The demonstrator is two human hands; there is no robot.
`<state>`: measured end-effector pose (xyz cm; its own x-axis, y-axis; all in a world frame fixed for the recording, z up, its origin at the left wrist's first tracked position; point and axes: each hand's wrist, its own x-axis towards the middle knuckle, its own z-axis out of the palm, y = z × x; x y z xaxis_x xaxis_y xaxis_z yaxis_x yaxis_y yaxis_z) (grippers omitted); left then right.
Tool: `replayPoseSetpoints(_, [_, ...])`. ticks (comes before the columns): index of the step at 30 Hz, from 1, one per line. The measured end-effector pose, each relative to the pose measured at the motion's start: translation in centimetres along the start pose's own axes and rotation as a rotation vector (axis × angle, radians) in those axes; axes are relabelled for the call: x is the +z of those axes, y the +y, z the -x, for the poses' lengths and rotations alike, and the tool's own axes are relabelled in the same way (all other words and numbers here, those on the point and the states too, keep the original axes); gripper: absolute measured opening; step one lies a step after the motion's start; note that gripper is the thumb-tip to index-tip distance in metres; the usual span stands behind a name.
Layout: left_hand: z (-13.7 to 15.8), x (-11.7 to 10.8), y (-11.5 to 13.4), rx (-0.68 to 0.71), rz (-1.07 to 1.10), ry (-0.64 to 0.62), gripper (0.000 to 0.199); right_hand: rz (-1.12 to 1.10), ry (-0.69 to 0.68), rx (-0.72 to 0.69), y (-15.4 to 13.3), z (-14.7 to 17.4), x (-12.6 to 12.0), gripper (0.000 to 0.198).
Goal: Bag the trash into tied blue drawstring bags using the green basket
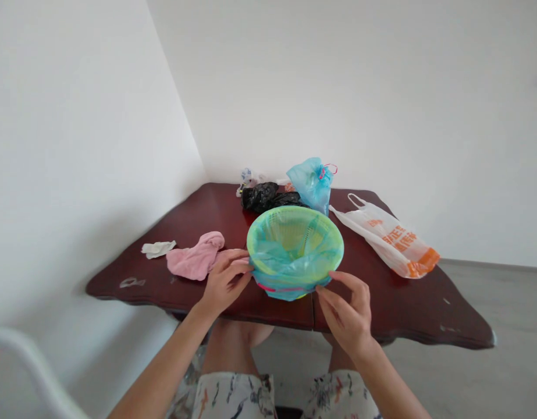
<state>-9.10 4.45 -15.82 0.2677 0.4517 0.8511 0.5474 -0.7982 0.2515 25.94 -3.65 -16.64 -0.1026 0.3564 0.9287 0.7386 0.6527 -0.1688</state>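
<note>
A green plastic basket (pixel 290 218) stands near the front edge of the table. A thin blue drawstring bag (pixel 290 273) lines part of its inside and is folded over the near rim, with a pink drawstring showing below. At the left of the rim, my left hand (pixel 227 279) pinches the bag's edge between thumb and fingers. My right hand (pixel 349 308) grips the same bag's edge at the lower right. The far part of the rim is uncovered.
The dark red table (pixel 172 221) meets white walls. Behind the basket lie a black plastic bag (pixel 262 196) and a filled blue bag (pixel 314 183). A white-and-orange carrier bag (pixel 394 235) is at right; a pink cloth (pixel 196 256) and white tissue (pixel 158 249) are at left.
</note>
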Motion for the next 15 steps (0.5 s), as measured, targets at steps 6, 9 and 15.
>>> replayPoseSetpoints(6, [0.5, -1.7, 0.8, -0.073, 0.037, -0.196, 0.024, 0.067, -0.064, 0.022, 0.1, 0.2, -1.3, 0.03])
replayPoseSetpoints(9, [-1.0, -3.5, 2.1, -0.039, 0.097, -0.076, 0.032, 0.003, -0.08, -0.001, -0.1, -0.6, -2.2, 0.053])
replayPoseSetpoints(15, [-10.9, -3.0, 4.5, -0.072, -0.032, -0.55, 0.033, 0.007, -0.335, -0.022, -0.3, -3.1, -2.8, 0.068])
